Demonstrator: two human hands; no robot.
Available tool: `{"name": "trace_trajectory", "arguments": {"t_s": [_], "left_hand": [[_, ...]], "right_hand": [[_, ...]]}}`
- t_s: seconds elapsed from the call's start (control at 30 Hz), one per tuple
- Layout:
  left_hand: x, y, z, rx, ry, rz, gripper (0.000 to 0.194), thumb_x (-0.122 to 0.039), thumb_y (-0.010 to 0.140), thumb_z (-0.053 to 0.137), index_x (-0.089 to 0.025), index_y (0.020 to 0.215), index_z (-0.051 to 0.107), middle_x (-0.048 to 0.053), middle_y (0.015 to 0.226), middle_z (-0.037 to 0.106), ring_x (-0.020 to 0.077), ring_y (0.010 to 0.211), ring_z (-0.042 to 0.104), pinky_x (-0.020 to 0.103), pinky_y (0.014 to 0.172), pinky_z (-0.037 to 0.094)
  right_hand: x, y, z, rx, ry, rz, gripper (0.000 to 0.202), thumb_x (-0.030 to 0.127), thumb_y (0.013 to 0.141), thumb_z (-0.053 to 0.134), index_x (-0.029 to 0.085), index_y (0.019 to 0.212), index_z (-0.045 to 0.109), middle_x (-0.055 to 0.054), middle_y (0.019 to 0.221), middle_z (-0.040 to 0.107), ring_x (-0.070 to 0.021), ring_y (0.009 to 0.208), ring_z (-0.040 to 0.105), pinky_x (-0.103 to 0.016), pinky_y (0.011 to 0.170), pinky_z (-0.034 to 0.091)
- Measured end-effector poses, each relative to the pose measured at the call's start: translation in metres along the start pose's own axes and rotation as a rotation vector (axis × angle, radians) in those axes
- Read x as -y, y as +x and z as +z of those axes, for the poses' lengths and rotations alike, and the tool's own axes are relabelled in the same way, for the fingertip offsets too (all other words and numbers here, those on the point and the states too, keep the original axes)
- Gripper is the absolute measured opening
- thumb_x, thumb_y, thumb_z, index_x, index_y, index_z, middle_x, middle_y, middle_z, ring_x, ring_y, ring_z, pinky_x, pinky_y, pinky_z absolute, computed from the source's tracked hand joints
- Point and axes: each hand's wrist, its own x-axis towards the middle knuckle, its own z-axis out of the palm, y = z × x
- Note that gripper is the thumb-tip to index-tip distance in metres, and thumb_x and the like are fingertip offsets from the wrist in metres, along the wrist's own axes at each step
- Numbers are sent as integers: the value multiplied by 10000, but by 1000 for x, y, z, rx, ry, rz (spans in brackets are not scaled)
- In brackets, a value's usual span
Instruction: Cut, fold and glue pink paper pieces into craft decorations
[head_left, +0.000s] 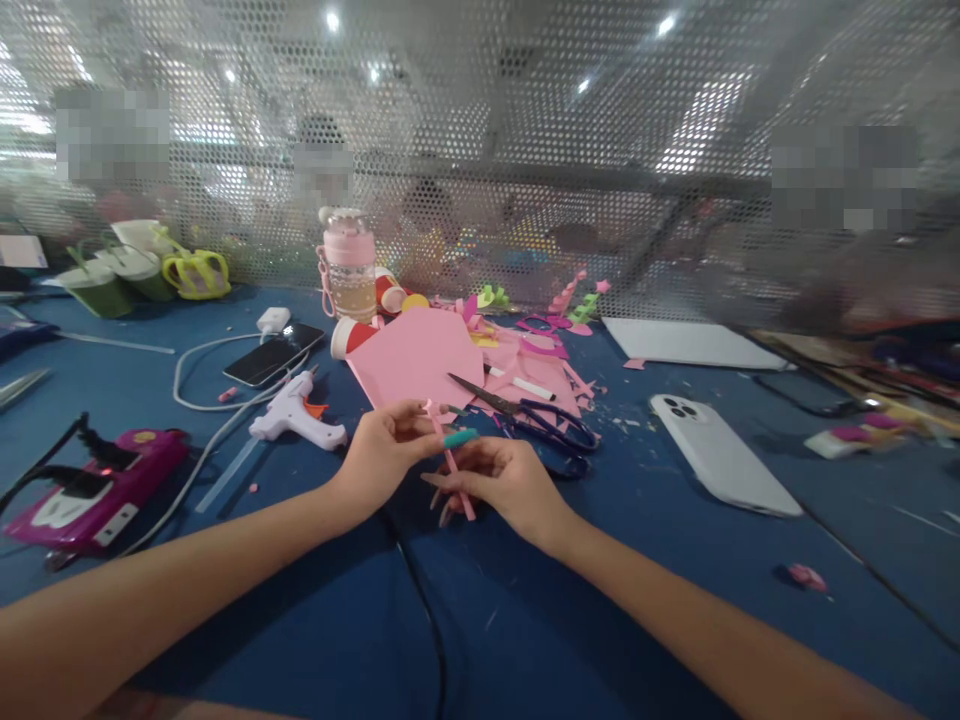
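A narrow pink paper strip (452,465) runs between my two hands near the middle of the view, with a small folded or curled top. My left hand (382,445) pinches its upper part; a teal piece (460,438), perhaps a finger cover, shows at the fingertips. My right hand (506,485) has its fingers closed around the lower part of the strip. Just behind the hands lie dark blue scissors (555,425), partly open, on pink paper sheets (420,350), beside a white marker (523,382).
To the left are a glue gun (300,412), a black phone (274,355) and a magenta power strip (105,490). A bottle (350,265) stands behind. On the right lie a white phone (720,455) and a white sheet (690,342). A black cable (424,600) runs toward me.
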Motion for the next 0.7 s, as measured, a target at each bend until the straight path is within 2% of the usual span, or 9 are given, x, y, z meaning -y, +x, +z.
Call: {"name": "trace_trajectory", "arguments": {"t_s": [0.13,0.27,0.4,0.53,0.7], "left_hand": [[-5,-1,0,-118,-24,2,375,-189,574,734,-101,906,583,-39,554,637,96,545,597,215,595,472],[-7,2,-6,-154,-86,38,390,-193,573,739,-100,916,577,-64,515,615,89,543,598,208,610,471],[-5,4,-10,-106,-156,61,396,-225,608,726,-116,958,576,-42,563,650,134,683,654,246,720,486],[-3,3,-10,-34,-220,-1,410,-223,612,726,-125,980,575,15,695,702,157,763,662,258,748,491],[-1,2,-10,-15,-99,-54,231,-195,571,743,-100,758,645,55,745,705,130,668,648,215,647,499]], "right_hand": [[2,0,3,2,-37,44,308,342,517,764,120,701,655,-23,564,656,-127,500,622,-223,491,490],[3,0,1,6,-33,72,348,433,579,706,113,708,661,-44,614,673,-119,514,632,-213,499,495],[3,0,-2,10,-27,102,364,437,560,715,107,702,652,-42,592,666,-118,505,630,-214,502,499],[2,0,-1,-47,-17,99,340,374,511,760,109,667,616,-28,545,653,-123,470,620,-227,492,503],[-1,-2,0,-84,-23,66,309,330,534,759,107,683,605,-40,570,665,-142,477,632,-240,490,516]]}}
